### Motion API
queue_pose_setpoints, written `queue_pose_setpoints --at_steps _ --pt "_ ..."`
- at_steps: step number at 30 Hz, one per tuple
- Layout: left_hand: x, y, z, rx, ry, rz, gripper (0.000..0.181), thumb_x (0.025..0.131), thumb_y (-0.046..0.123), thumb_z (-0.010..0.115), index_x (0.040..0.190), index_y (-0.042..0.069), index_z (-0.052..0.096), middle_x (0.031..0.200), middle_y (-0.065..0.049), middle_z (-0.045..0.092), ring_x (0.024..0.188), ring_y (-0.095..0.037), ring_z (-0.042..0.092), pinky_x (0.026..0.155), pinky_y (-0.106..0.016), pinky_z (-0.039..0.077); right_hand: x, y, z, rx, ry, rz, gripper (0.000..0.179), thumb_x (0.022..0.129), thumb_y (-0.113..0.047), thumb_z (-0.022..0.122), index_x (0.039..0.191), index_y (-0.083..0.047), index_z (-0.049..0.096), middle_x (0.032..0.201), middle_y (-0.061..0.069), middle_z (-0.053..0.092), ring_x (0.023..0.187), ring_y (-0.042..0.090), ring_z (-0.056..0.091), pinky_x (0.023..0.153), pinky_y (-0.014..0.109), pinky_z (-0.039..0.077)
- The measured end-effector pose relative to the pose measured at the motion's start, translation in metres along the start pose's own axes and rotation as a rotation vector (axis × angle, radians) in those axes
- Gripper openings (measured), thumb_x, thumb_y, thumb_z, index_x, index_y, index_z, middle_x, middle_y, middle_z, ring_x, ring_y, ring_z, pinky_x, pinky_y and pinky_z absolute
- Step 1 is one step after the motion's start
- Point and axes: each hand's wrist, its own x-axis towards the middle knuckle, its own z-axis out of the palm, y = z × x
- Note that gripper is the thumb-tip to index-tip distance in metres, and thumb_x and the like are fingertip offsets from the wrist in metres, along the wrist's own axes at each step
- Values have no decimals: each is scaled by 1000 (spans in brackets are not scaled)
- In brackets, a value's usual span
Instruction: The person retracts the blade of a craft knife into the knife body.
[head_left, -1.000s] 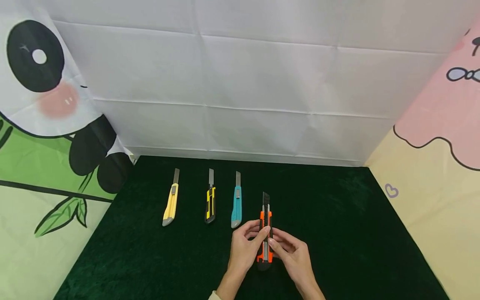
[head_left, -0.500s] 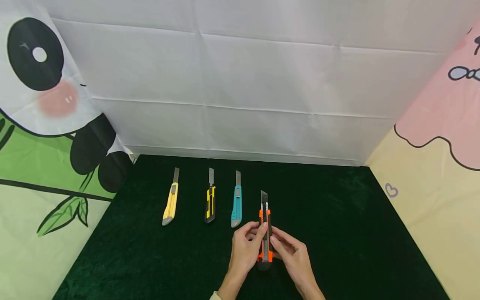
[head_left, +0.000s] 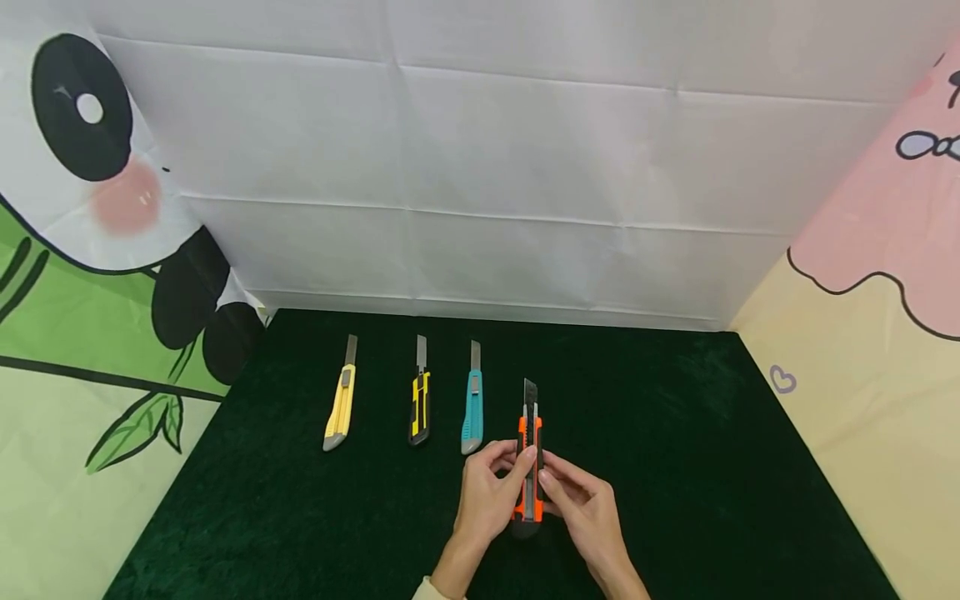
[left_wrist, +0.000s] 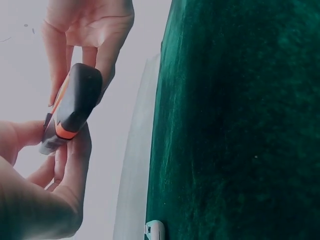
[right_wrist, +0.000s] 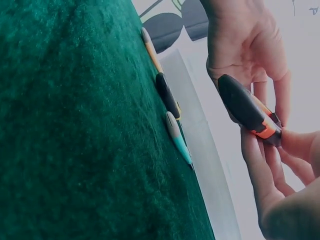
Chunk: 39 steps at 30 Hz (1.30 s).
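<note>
An orange and black utility knife (head_left: 530,433) is held upright in the head view, its blade extended toward the back wall. My left hand (head_left: 483,496) grips its left side with the thumb laid over the front near the slider track. On the other side, my right hand (head_left: 588,504) pinches the handle between thumb and fingers. Both wrist views show the black butt of the knife (left_wrist: 77,95) raised off the green cloth. Left of my hands lie a teal utility knife (head_left: 472,412), a yellow and black one (head_left: 421,408) and a pale yellow one (head_left: 341,408), blades out.
Dark green cloth (head_left: 300,517) covers the table. A white sheet (head_left: 480,167) hangs behind it. On the left stands a drape with a panda print (head_left: 82,200), and on the right a pink and cream drape (head_left: 862,333).
The held knife and both hands have shifted only slightly, with the grip the same. The panda drape at the left has swung a little to the right. The other knives stay put.
</note>
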Motion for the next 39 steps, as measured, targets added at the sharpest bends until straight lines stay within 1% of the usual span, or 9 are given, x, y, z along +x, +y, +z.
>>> queue_pose_setpoints --at_steps 8,16,22,27,34,39 --pt "-3 -1 3 -33 -4 18 34 99 29 70 120 2 71 101 -4 66 94 -17 64 86 -29 55 0 -2 -2 0 28 7 41 100 -19 69 136 -2 63 118 17 68 102 25 72 83 35 61" --pt "-3 -1 3 -56 -30 25 36 99 26 71 125 1 70 103 -5 65 96 -18 63 83 -27 55 1 -3 -1 -4 49 0 40 100 -19 68 136 -3 63 119 17 68 103 26 72 84 35 60" --pt "-4 -3 2 -87 -44 17 38 98 25 72 128 2 69 105 -7 63 97 -18 61 79 -22 55 2 -2 1 -5 53 -7 41 100 -19 68 137 -1 62 119 16 68 104 26 71 84 34 60" --pt "-3 -5 1 -81 -49 24 39 98 24 72 129 2 68 104 -7 63 97 -19 61 79 -22 55 2 1 2 5 52 -11 42 101 -18 67 139 -1 61 118 15 68 104 26 71 85 34 60" --pt "-2 -6 0 -87 -53 16 38 98 24 72 130 3 68 105 -7 62 98 -19 60 80 -23 55 4 2 3 10 55 -12 41 101 -18 67 138 -1 62 120 16 68 103 24 72 84 34 60" --pt "-3 -7 0 -140 -67 -2 40 97 21 73 132 3 67 107 -10 60 100 -21 60 82 -23 57 3 2 3 13 58 -26 41 101 -17 67 137 0 62 126 19 67 104 24 72 84 34 60"
